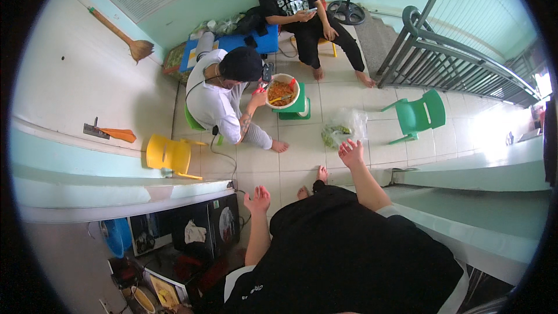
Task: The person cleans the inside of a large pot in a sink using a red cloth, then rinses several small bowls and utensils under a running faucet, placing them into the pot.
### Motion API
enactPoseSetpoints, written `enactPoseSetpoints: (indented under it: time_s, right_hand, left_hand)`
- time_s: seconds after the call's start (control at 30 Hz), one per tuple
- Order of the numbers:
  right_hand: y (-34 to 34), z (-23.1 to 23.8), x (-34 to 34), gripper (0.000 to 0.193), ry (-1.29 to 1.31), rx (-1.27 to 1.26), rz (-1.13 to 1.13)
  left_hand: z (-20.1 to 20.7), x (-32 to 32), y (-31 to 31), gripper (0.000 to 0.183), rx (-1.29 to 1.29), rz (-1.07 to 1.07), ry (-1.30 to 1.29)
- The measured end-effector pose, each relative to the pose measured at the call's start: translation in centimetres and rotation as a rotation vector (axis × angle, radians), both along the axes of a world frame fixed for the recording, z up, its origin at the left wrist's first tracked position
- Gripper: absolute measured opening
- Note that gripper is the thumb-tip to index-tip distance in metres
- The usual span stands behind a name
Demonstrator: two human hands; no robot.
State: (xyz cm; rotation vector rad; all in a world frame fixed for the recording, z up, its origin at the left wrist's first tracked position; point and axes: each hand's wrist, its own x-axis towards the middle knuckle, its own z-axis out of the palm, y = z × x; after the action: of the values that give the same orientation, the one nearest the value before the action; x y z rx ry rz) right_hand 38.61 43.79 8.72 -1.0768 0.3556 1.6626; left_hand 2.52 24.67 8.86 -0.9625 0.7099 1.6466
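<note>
Both of my hands are raised in front of me with nothing in them. My left hand (258,200) is open, palm up, its fingers apart, near the doorway's left side. On the right, my right hand (351,154) is open too, fingers spread, just in front of a clear plastic bag (356,121) on the floor. Leafy greens (335,135) lie in or beside that bag; I cannot tell which. Farther off, a white bowl (298,91) of orange-red shredded food (281,92) stands on a green scale (300,108). A seated person in white (200,90) holds something red over it.
A green chair (427,113) stands to the right, a yellow chair (162,152) to the left. A dark cable (234,166) runs along the floor. Another person (302,20) sits at the back holding a phone. A metal railing (453,61) borders the stairs, and a fan (346,11) stands behind.
</note>
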Motion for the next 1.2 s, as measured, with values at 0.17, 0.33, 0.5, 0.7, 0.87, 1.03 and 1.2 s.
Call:
enactPoseSetpoints:
  time_s: [0.17,0.33,0.5,0.7,0.87,1.03,1.2]
  right_hand:
    - [0.1,-0.1,0.6,0.041,0.008,-0.002,-0.015]
    - [0.3,-0.3,1.0,0.042,-0.018,0.005,-0.028]
    - [0.6,-0.4,1.5,0.042,-0.021,-0.012,-0.076]
    - [1.1,-0.3,2.7,0.044,-0.01,-0.021,-0.193]
    - [1.2,-0.7,3.9,0.044,0.016,-0.048,-0.28]
    - [1.5,-0.6,5.7,0.043,0.007,-0.064,-0.381]
    - [0.6,-0.4,6.5,0.045,-0.026,-0.079,-0.462]
  left_hand:
    - [-0.1,0.5,0.8,0.052,0.06,-0.022,-0.034]
    - [1.2,1.9,3.2,0.052,0.054,-0.096,-0.015]
    - [2.9,3.6,6.6,0.046,0.13,-0.184,-0.026]
    - [4.6,5.8,10.5,0.042,0.112,-0.428,0.052]
    - [4.2,6.0,13.5,0.044,0.102,-0.553,0.075]
    - [1.7,4.0,15.7,0.043,0.049,-0.573,0.058]
    - [0.7,1.2,17.0,0.041,-0.03,-0.565,0.098]
